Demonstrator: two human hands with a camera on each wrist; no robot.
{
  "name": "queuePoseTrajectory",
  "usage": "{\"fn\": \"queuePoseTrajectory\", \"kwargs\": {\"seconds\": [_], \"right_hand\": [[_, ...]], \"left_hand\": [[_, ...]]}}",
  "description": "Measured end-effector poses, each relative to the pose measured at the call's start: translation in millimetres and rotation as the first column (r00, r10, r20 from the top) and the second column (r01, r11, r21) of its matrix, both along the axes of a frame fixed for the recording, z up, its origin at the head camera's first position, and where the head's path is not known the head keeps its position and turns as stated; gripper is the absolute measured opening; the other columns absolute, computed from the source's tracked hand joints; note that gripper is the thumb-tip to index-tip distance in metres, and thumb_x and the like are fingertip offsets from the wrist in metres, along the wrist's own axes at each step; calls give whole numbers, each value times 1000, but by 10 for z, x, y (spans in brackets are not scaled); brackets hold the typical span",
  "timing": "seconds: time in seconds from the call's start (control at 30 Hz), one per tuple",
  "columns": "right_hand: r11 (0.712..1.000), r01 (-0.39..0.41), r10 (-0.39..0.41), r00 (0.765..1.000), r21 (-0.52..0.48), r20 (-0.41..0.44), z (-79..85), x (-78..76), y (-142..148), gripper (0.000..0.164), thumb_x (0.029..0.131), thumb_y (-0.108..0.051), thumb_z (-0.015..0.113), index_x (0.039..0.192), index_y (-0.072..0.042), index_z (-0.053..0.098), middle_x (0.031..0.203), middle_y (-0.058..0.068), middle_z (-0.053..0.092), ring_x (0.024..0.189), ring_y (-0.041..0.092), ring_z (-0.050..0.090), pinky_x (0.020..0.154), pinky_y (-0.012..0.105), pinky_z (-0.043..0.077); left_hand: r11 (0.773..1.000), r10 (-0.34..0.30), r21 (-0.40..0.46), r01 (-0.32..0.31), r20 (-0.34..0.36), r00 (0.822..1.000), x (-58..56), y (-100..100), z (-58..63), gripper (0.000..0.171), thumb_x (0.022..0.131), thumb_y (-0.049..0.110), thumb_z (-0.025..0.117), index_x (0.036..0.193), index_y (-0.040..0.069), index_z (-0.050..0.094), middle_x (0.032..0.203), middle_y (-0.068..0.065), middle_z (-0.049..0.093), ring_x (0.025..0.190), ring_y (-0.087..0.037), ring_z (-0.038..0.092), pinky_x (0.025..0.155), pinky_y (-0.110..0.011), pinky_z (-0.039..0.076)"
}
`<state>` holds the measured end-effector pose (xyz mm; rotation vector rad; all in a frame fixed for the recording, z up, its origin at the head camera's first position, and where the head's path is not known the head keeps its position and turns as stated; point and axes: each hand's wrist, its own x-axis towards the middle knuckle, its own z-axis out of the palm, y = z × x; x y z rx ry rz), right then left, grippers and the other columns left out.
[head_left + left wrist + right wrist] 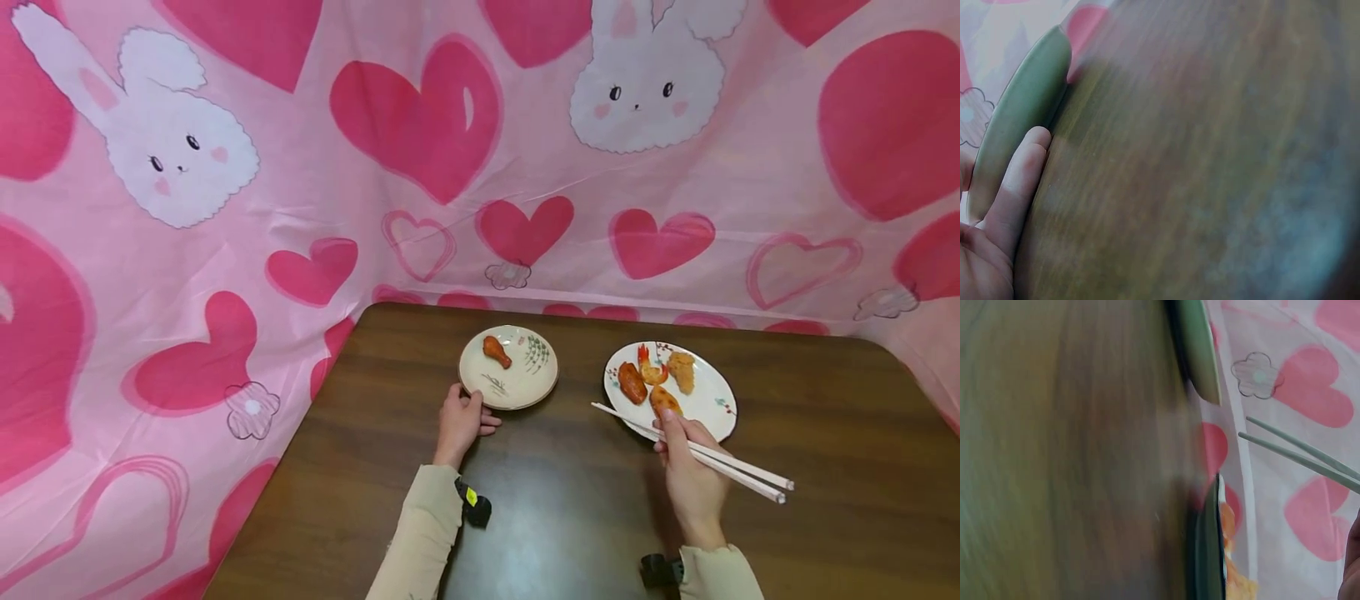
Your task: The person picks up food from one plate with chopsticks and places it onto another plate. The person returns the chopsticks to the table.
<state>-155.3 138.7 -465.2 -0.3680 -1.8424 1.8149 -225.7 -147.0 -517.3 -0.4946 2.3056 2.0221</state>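
A round cream plate [517,392] with green plant drawings bears a small drumstick [497,352]. My left hand [459,423] pinches its near-left rim, the thumb at the edge and a finger [1019,181] along the outer side in the left wrist view. My right hand [693,479] holds a pair of pale chopsticks [738,471], their tips pointing left and slightly apart. They stand over the near edge of a white oval plate [708,408]. On that plate lie a glazed brown piece [632,382], a shrimp [652,371], a breaded fried piece [682,372] and an orange-brown piece [663,402], partly hidden by the right thumb.
Both plates stand on a dark wooden table [555,517], toward its far edge. Behind and to the left hangs a pink cloth [427,242] with hearts and rabbits. A dark wrist camera [475,507] sits on the left wrist, another [660,571] on the right.
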Motion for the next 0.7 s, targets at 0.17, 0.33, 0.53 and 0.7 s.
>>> {"fn": "queuePoseTrajectory", "kwargs": {"seconds": [0.17, 0.33, 0.53, 0.7], "right_hand": [[990, -34, 36, 999, -136, 19, -51, 4, -124, 15, 91, -14, 66, 94, -2, 74, 69, -12, 70, 48, 1, 55, 41, 10, 43], [980, -60, 66, 998, -191, 24, -85, -18, -223, 15, 92, -17, 64, 95, -5, 75, 72, -11, 72, 48, 2, 55, 43, 9, 44], [976, -93, 96, 995, -197, 8, -72, -84, -301, 28, 92, -18, 64, 98, 9, 70, 72, -8, 72, 48, 3, 55, 42, 10, 44], [974, -137, 142, 990, -181, 13, -40, -169, -383, 18, 93, -17, 63, 98, -3, 74, 75, -9, 73, 51, 3, 55, 44, 10, 44]], "left_hand": [[1000, -1, -1, 1, 0, 1000, 8, -5, -8, 44, 98, 22, 45, 138, 4, 36, 82, -14, 68, 64, -21, 73, 57, -31, 61], [1000, -5, -5, 5, 3, 1000, 15, 3, 15, 46, 98, 23, 45, 139, 4, 36, 81, -13, 68, 64, -21, 73, 57, -31, 61], [1000, -12, -1, 12, -19, 1000, 39, 25, 1, 46, 98, 21, 44, 139, 2, 36, 79, -12, 67, 63, -21, 72, 55, -31, 61], [1000, 1, -4, -1, -29, 1000, 59, 12, 23, 45, 97, 21, 45, 138, 2, 36, 78, -12, 67, 61, -21, 72, 54, -32, 60]]}}
